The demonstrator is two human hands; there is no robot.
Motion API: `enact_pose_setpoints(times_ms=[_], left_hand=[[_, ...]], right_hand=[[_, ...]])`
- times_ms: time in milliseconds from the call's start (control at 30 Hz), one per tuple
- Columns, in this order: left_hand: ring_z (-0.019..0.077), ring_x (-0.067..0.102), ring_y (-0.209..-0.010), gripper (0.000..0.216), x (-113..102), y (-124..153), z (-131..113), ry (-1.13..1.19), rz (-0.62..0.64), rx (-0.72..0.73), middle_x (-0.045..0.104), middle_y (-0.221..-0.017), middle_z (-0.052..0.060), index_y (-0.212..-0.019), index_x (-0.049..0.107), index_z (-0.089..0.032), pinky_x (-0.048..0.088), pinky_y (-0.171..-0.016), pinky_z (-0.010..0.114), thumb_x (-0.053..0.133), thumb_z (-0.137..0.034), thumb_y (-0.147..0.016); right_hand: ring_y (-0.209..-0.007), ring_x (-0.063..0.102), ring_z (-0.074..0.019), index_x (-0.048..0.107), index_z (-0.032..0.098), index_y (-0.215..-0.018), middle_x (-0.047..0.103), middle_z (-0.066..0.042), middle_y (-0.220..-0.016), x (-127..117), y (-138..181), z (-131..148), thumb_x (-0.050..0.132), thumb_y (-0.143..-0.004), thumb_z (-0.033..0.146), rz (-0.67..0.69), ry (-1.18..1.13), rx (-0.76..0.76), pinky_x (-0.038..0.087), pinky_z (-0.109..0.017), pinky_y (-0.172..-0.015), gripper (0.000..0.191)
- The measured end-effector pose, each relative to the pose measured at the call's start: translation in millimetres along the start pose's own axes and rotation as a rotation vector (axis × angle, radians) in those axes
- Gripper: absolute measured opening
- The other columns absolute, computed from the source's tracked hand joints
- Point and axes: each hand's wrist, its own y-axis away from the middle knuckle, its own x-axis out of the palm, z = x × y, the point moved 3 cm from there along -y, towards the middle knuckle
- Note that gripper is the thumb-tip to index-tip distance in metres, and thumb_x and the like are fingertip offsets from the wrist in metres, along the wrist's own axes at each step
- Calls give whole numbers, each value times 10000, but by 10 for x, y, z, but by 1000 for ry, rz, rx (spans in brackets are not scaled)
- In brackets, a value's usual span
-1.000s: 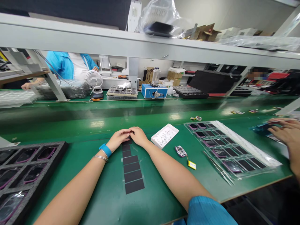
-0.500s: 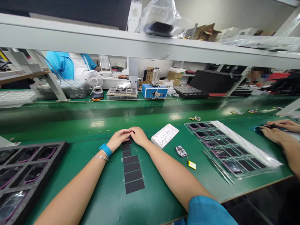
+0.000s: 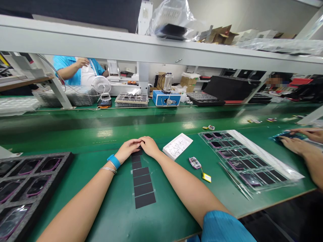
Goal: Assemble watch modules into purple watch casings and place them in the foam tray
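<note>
A green workbench [image 3: 106, 201] runs across the view, a black foam tray [image 3: 15, 188] of dark cases at its left and a clear tray [image 3: 275, 161] of similar cases at its right (a co-worker's hands [image 3: 300, 141] sit beyond it). Down the middle lies a strip of black pads [image 3: 142, 183]; five squares show unpeeled. At its far end the left hand [image 3: 128, 149] and right hand [image 3: 150, 145] meet, fingertips pinched together on the topmost pad, which looks barely started

Just one head cam here, looking forward and down across the green bench [image 3: 113, 208] from the near edge, forearms close up front, shelf rail [image 3: 161, 50] and far benches beyond.
</note>
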Motion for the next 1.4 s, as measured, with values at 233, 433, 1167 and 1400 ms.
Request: enact_pose_setpoints(times_ms=[233, 433, 1167, 1400], left_hand=[[270, 581, -1065, 455, -2, 1, -3, -9, -2, -5, 669, -1077, 91, -954, 681, -175, 459, -932, 452, 785, -410, -579], [267, 588, -1054, 470, -2, 1, -4, -14, 3, -1, 667, -1083, 95, -966, 676, -169, 461, -930, 449, 780, -419, -583], [272, 588, -1062, 464, 6, 12, -17, -19, 6, 4, 671, -1077, 103, -966, 677, -168, 451, -938, 452, 776, -422, -590], [266, 591, -1050, 466, 4, 4, -8, -14, 0, 2, 664, -1089, 100, -973, 676, -166, 450, -944, 459, 779, -409, -590]], right_hand=[[-922, 553, -183, 661, 197, -937, 673, -32, -960, 0, 1, -1, 461, -810, 67, -1, 6, -6, 399, -315, -874, 270], [-914, 554, -181, 657, 205, -935, 669, -29, -944, -4, 10, 3, 478, -791, 58, -8, 11, -11, 404, -308, -860, 273], [-903, 546, -186, 659, 200, -936, 659, -35, -927, -20, 26, 25, 514, -792, 93, -9, 14, -13, 400, -311, -834, 230], [-922, 547, -177, 659, 202, -944, 663, -34, -960, -8, 16, 16, 471, -815, 80, -6, 7, -13, 392, -311, -864, 258]])
